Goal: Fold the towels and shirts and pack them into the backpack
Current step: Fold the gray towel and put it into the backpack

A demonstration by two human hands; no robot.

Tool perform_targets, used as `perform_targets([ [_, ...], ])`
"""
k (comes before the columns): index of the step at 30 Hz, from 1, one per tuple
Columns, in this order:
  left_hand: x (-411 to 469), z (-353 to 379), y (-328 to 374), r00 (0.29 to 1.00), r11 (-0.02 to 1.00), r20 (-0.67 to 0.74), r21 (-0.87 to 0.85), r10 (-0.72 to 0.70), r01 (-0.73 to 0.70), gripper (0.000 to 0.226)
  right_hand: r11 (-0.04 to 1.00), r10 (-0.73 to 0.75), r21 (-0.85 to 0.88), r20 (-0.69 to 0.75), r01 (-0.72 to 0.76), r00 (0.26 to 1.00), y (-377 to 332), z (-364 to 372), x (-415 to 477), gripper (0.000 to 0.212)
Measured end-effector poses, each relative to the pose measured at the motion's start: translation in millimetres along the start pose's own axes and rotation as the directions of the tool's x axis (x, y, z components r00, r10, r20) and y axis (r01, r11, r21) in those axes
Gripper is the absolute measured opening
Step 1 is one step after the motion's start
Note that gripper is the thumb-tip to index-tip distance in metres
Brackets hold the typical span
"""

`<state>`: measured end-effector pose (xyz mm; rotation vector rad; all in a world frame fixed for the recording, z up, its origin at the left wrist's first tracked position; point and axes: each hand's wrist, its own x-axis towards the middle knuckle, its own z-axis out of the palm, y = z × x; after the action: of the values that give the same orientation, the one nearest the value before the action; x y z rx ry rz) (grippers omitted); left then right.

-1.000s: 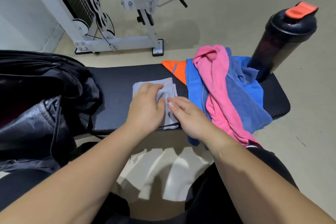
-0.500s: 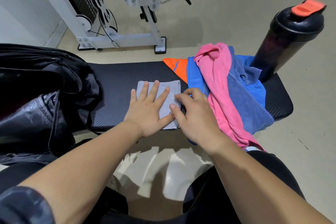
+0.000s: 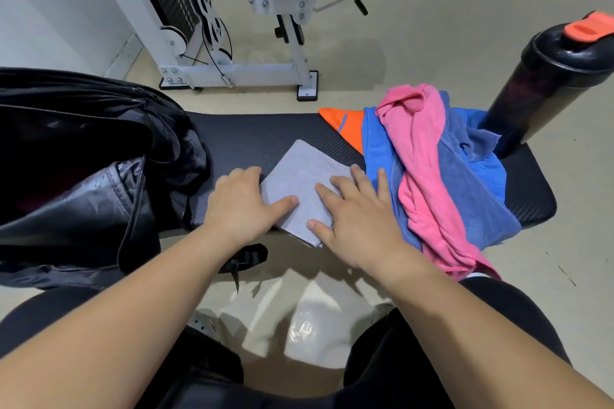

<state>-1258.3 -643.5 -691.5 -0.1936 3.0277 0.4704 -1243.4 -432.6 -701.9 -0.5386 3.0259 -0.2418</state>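
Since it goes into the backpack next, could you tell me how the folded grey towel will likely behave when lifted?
The folded grey towel is thin cloth, so it would probably sag and unfold unless pinched across its layers. It looks light. Its near corner overhangs the bench edge, so a push could slide it off.
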Motion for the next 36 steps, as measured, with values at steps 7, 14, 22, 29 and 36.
perform_targets([
  [7,13,-4,-4,0.986,0.974,0.167,-0.22,-0.025,0.062,0.054,0.992,0.039,0.117,0.106,-0.051,0.994,-6,-9,1,0.069],
  [14,65,-36,-4,0.935,0.962,0.224,-0.06,0.274,-0.268,0.034,0.996,0.041,0.066,0.245,-0.059,0.969,-27,-52,-2,0.048],
  [22,63,-38,0,0.828,0.888,0.335,-0.064,0.45,-0.456,0.102,0.985,-0.046,0.17,0.174,0.016,0.984,10,-46,69,0.106],
  [29,68,-34,6,0.825,0.843,0.35,0.152,0.443,-0.517,0.075,0.99,-0.138,0.056,0.285,0.128,0.948,13,-37,85,0.118],
  [36,90,-36,24,0.876,0.825,0.028,0.323,0.481,-0.463,0.034,0.991,-0.088,-0.104,0.007,0.089,0.996,6,-45,112,0.034],
])
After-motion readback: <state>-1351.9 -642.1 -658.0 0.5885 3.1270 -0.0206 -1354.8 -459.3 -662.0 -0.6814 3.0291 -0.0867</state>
